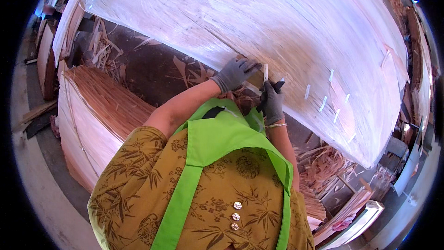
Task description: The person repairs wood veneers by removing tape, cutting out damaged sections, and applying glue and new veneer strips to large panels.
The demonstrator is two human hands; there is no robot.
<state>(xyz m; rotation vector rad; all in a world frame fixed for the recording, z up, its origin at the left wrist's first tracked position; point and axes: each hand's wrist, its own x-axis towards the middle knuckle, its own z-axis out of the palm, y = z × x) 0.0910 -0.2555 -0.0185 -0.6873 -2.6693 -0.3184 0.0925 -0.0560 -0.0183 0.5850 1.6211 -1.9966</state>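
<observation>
A large pale wood veneer sheet spreads out in front of me, its near edge running past both hands. My left hand, in a grey glove, is closed at that edge, fingertips pressed together on the veneer beside a dark split. Just right of the fingertips, a short white tape strip stands out over a brownish patch at the edge. My right hand, also gloved, is closed below the strip. From its grip sticks a small dark angular tool, whose kind I cannot make out.
Several white tape pieces lie on the veneer's right part. A tall stack of veneer stands at the left. Torn scraps heap under the sheet at the right. Near my waist bulges a green apron.
</observation>
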